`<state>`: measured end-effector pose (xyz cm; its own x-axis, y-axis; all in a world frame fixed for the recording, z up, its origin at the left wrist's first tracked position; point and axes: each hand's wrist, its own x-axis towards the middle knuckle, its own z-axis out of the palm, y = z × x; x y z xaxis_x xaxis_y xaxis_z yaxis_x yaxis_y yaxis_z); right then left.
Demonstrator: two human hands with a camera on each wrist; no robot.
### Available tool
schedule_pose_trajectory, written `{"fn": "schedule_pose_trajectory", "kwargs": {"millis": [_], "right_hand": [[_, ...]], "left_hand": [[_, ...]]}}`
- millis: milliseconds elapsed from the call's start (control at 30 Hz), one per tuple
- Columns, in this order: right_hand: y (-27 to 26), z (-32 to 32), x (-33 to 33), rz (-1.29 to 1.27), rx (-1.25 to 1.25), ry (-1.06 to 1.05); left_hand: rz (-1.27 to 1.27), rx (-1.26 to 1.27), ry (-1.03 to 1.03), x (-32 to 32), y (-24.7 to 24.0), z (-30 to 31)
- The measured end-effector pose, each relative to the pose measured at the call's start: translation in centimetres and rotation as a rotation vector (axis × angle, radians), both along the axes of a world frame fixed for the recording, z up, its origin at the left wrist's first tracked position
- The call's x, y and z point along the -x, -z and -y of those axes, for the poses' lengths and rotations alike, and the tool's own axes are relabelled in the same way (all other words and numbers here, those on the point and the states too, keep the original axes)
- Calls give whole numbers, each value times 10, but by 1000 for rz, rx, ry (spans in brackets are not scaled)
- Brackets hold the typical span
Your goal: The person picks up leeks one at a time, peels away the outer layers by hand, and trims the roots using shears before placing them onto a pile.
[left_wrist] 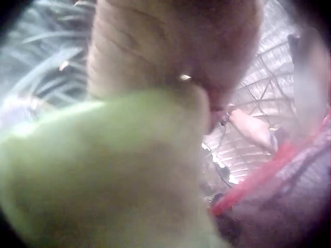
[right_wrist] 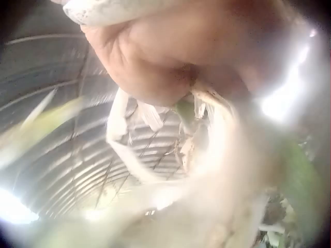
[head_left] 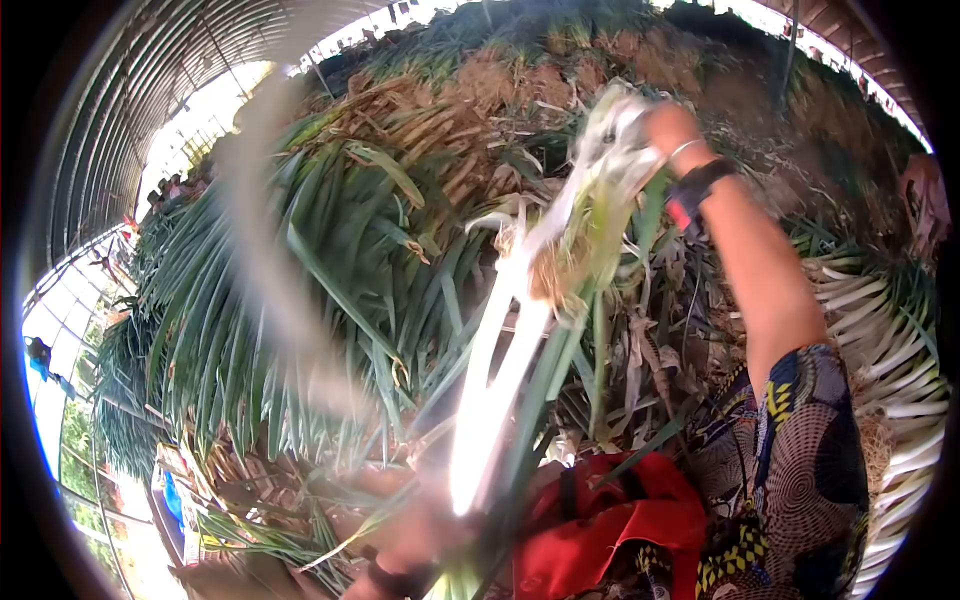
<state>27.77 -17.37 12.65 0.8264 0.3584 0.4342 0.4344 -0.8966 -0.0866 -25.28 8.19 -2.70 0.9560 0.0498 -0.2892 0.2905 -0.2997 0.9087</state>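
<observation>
Near my lap, my left hand point(head_left: 432, 520), blurred, grips long green onions point(head_left: 500, 370) with bright white shanks and roots pointing up and away. A thick green stalk point(left_wrist: 103, 165) fills the lower left wrist view, right against the left hand's palm side point(left_wrist: 170, 46). My right hand point(head_left: 672, 132) is raised at upper right, its fingers curled round a bunch of pale stripped outer leaves point(head_left: 615, 150). These leaves trail down toward the onions' root ends. In the right wrist view, the pale leaf strips point(right_wrist: 212, 139) hang blurred from under the right hand point(right_wrist: 165, 57).
A big heap of unpeeled green onions point(head_left: 260, 270) lies on the left, with more piled behind. White-stemmed onions point(head_left: 880, 340) lie in a row at right. Dry leaf scraps point(head_left: 650, 350) cover the ground ahead. A red cloth point(head_left: 610, 520) lies over the lap.
</observation>
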Motion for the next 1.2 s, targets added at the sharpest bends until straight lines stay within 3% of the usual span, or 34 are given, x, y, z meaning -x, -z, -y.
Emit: {"fn": "schedule_pose_trajectory", "kwargs": {"millis": [33, 67, 100, 133, 167, 200, 267, 300, 367, 433, 467, 533, 567, 600, 700, 767, 833, 900, 967, 1000, 1133, 1200], "right_hand": [[7, 28, -44, 141, -125, 40], [2, 22, -30, -40, -259, 4], [-5, 13, 6, -232, -387, -27], [-6, -1, 42, -416, -520, -55], [9, -19, 78, -412, -692, -212], [19, -28, 94, -603, -442, -251], [34, -49, 155, -882, -416, -333], [69, -55, 156, -729, -348, -724], [83, -72, 203, -758, 26, -654], [107, -79, 231, -77, -289, -785], [114, -79, 235, -220, -158, -590], [133, -85, 222, -371, -20, -512], [136, -89, 213, -442, 46, -471], [128, -87, 206, -391, 184, -461], [119, -97, 186, -450, 250, -298], [138, -98, 153, -360, 94, -220], [151, -70, 93, -145, 99, -98], [136, -22, 28, -189, 170, -41], [138, -8, 11, -675, -749, -25], [110, -16, 58, -938, -830, -157], [93, -45, 145, -1186, -564, -557], [112, -58, 154, -1034, -282, -653]], "left_hand": [[39, -129, -2, 6, 11, 0], [73, -259, -9, 12, 23, 0], [-60, -253, -61, 2, -14, 18], [-132, -24, -139, -10, -27, 27], [-43, 254, -248, -13, -15, 29], [48, 535, -340, -16, -3, 32], [44, 249, -311, -21, 5, 34], [22, -100, -195, -21, 7, 30], [79, -490, -77, -20, 14, 28], [153, -572, -91, -17, 34, 29], [144, -616, -99, -13, 46, 28], [114, -644, -117, -6, 59, 27], [89, -513, -188, -6, 52, 31], [69, -383, -265, -7, 45, 35], [28, -527, -161, -21, 14, 38], [67, 348, -413, -36, -19, 54], [22, 51, -320, -36, -30, 50], [-17, -254, -217, -30, -26, 42], [-130, -347, -214, -23, -15, 40], [-32, -314, -163, -23, -4, 36], [138, -338, -77, -35, 0, 41], [219, -473, -8, -29, 19, 36]]}}
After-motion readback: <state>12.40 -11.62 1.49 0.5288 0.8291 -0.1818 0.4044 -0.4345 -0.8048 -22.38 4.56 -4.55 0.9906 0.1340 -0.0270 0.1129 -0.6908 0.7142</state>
